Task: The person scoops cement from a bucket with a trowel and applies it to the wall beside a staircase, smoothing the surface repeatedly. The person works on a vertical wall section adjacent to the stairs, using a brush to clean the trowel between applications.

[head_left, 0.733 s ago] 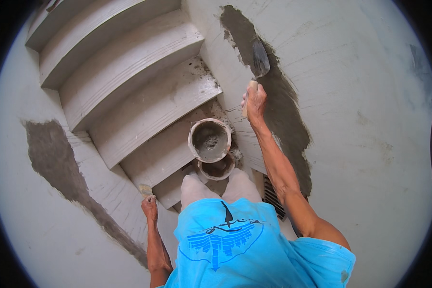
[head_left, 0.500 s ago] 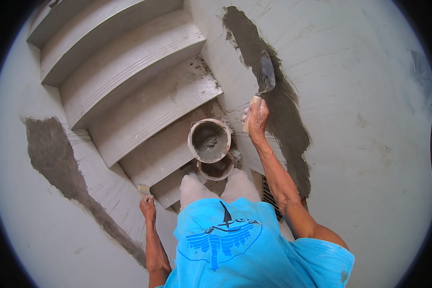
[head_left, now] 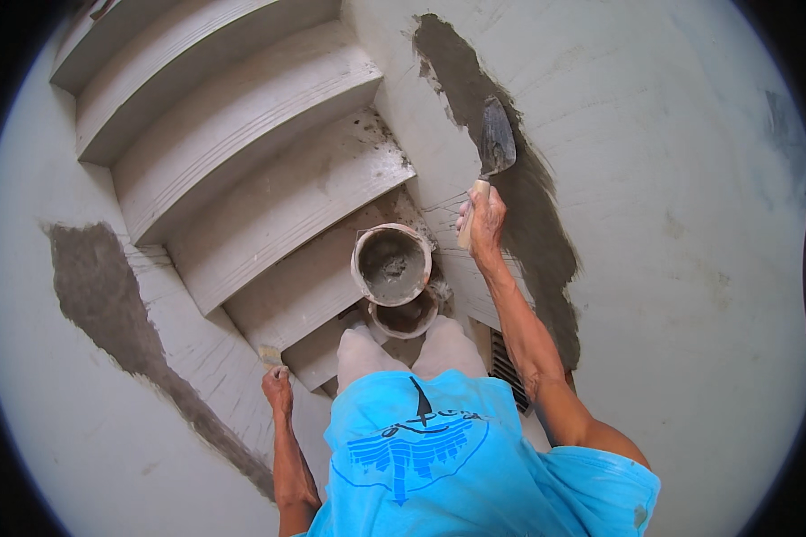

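My right hand [head_left: 484, 220] is closed round the pale wooden handle of a trowel [head_left: 498, 143]. The trowel's grey metal blade lies over the long dark patch of wet mortar [head_left: 533, 210] on the right wall; whether it touches cannot be told. Low on the left, my left hand [head_left: 278, 388] is closed on a brush [head_left: 270, 355], with its pale bristle end sticking out past the fingers. A bucket [head_left: 355, 265] of wet grey mortar [head_left: 392, 265] stands ahead of my knees. Its wire handle hangs at the rim.
A second bucket [head_left: 432, 320] with dark contents sits just nearer, partly under the first. Curved pale steps [head_left: 269, 188] rise to the upper left. Another dark mortar patch [head_left: 107, 291] runs down the left wall. A slatted grate [head_left: 503, 365] lies beside my right leg.
The trowel blade has turned slightly, showing more of its flat face. My right hand has shifted a little to the right. My left hand with the brush is almost still.
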